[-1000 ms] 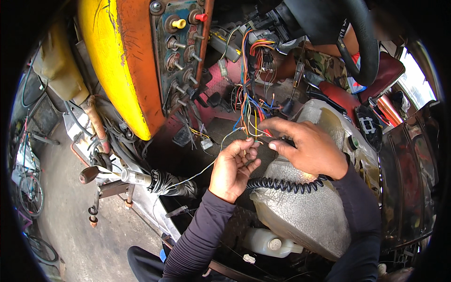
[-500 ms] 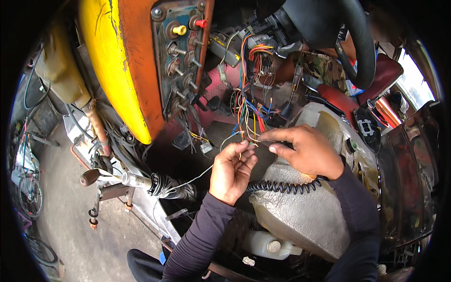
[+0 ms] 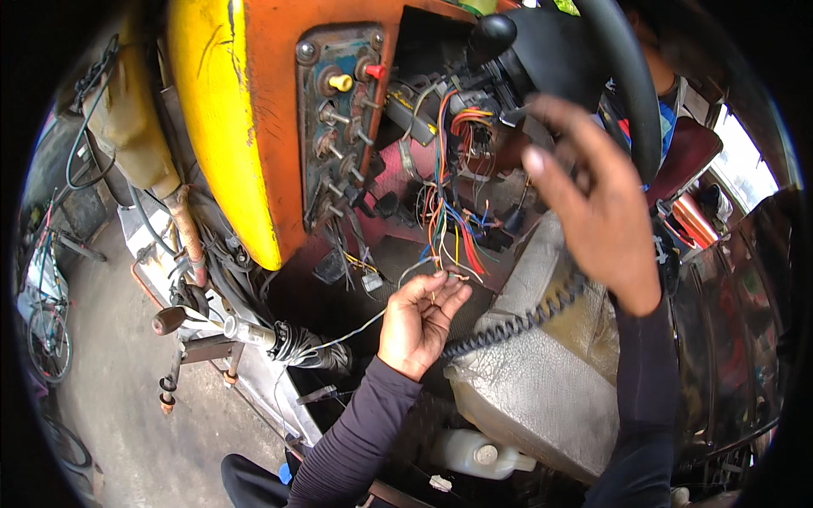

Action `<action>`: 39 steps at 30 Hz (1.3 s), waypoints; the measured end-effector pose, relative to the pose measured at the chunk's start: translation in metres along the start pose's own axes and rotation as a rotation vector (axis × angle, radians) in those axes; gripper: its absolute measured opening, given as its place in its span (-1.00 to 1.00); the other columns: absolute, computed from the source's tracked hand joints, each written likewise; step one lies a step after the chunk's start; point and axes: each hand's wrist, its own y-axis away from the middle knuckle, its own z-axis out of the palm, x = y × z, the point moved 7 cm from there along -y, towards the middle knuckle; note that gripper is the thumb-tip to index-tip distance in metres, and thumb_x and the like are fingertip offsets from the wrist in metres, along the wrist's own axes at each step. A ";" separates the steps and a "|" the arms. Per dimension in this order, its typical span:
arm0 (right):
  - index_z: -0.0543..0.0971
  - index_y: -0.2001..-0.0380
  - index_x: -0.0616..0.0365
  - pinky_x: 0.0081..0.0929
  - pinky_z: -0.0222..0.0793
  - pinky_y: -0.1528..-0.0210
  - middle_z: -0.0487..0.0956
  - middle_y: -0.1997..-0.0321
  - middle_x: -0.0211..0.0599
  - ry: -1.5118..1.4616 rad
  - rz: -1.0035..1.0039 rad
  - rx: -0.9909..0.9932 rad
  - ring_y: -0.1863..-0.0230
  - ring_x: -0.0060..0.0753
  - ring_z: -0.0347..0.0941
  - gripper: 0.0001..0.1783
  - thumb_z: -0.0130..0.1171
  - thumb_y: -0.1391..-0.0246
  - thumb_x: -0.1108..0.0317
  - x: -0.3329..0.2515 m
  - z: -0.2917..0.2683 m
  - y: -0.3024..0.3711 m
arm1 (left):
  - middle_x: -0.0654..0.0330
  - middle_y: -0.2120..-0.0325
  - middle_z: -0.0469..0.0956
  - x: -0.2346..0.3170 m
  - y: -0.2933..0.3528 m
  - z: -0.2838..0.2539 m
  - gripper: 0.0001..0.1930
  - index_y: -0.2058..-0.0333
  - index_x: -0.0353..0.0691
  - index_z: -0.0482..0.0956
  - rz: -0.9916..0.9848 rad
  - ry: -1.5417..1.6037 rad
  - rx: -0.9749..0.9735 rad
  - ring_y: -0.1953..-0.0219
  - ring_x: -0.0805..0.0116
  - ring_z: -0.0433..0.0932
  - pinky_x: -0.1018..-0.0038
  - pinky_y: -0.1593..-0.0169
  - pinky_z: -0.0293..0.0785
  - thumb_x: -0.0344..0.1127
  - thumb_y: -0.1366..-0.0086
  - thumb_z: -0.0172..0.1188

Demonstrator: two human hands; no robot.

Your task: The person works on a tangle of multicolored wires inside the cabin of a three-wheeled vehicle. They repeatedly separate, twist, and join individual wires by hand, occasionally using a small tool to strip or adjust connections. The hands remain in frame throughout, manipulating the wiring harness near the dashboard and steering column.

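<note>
My left hand (image 3: pixel 417 326) pinches the bared ends of thin wires between thumb and fingers, at the lower end of a hanging bundle of coloured wires (image 3: pixel 441 161). A pale thin wire (image 3: pixel 362 327) runs from the lower left up to this hand. Raised to the right, my right hand (image 3: pixel 597 207) is blurred, its thumb and forefinger apart, with nothing visible in it. It is in front of the steering column, near the black steering wheel (image 3: pixel 637 102). Loose red wires (image 3: pixel 472 254) and other cut ends dangle just above my left fingertips.
An orange and yellow panel (image 3: pixel 264 127) with several toggle switches (image 3: pixel 333 151) stands at the left. Below my right hand is a worn grey seat (image 3: pixel 538 402), crossed by a black coiled cord (image 3: pixel 529 323). A whitish plastic jug (image 3: pixel 461 451) lies near the bottom. Another person sits beyond the wheel.
My right hand has left the wire ends and moved up and right toward the steering column. My left hand keeps its pinch on the wires. The view has shifted slightly.
</note>
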 end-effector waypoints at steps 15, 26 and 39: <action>0.58 -0.21 0.22 -0.48 0.30 0.33 0.55 0.27 -0.26 -0.051 -0.301 0.243 0.37 -0.42 0.41 -0.49 0.23 -0.34 0.13 -0.015 0.006 -0.043 | 0.00 0.19 0.74 0.001 0.000 0.003 -0.86 0.19 -0.45 0.66 -0.035 0.009 -0.055 0.09 0.16 0.73 0.19 -0.22 0.64 -0.48 -0.36 0.22; 0.44 -0.07 0.15 -0.02 0.49 -0.06 0.69 0.04 0.08 0.031 0.165 -0.680 -0.05 0.17 0.64 -0.63 0.23 -0.34 0.19 0.054 0.056 0.081 | 0.01 0.21 0.74 0.001 0.000 0.004 -0.86 0.19 -0.44 0.65 -0.022 0.002 -0.067 0.10 0.17 0.73 0.20 -0.18 0.68 -0.48 -0.36 0.22; 0.40 0.00 0.12 -0.08 0.47 0.01 0.73 0.16 0.00 0.116 0.188 -0.587 0.01 0.20 0.65 -0.62 0.32 -0.29 0.23 0.048 0.059 0.075 | 0.01 0.23 0.73 0.002 0.002 0.006 -0.83 0.15 -0.47 0.66 -0.025 -0.004 -0.060 0.10 0.18 0.73 0.21 -0.19 0.67 -0.48 -0.38 0.22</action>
